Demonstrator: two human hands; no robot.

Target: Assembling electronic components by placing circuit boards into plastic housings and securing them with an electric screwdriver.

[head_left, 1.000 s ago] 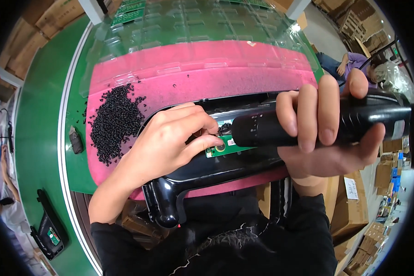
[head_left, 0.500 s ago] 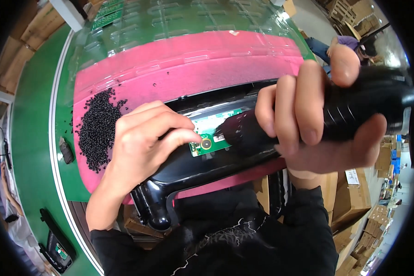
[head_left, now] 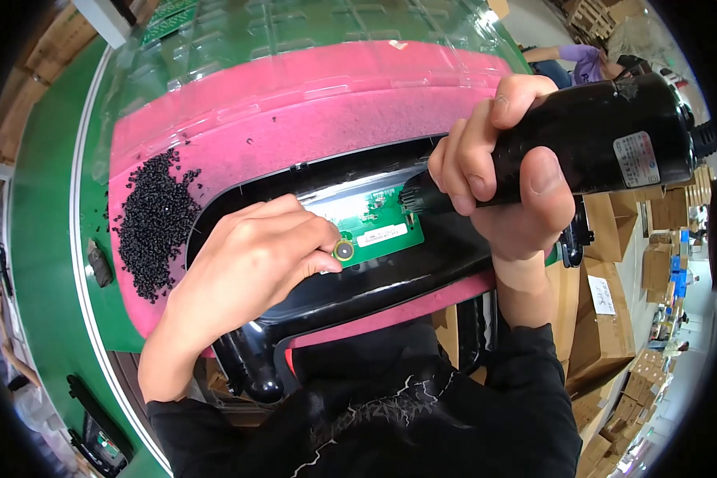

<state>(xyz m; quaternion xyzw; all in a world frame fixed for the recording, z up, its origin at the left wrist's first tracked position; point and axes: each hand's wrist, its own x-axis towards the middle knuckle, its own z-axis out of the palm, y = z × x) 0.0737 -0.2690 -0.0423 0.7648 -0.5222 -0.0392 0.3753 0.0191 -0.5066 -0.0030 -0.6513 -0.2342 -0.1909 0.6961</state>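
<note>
**Circuit Board in Black Housing, Tool Held at Its Right Side**

The green circuit board (head_left: 374, 217) is seated inside the black housing (head_left: 358, 291), which is laid on the pink mat (head_left: 239, 135). A white label (head_left: 382, 235) and a round component (head_left: 343, 251) are carried on the board.

The left hand (head_left: 255, 247) is placed over the board's left end, with thumb and index finger drawn together beside the round component; whether anything is pinched between them cannot be told.

The corded black tool (head_left: 597, 135) is gripped by the right hand (head_left: 502, 179), fingers wrapped around its barrel. Its ribbed tip is directed at the board's upper right part; contact cannot be confirmed.

A pile of small black parts (head_left: 155, 223) is heaped left of the housing. A clear plastic tray (head_left: 295, 72) is positioned beyond it, partly over the mat.
</note>
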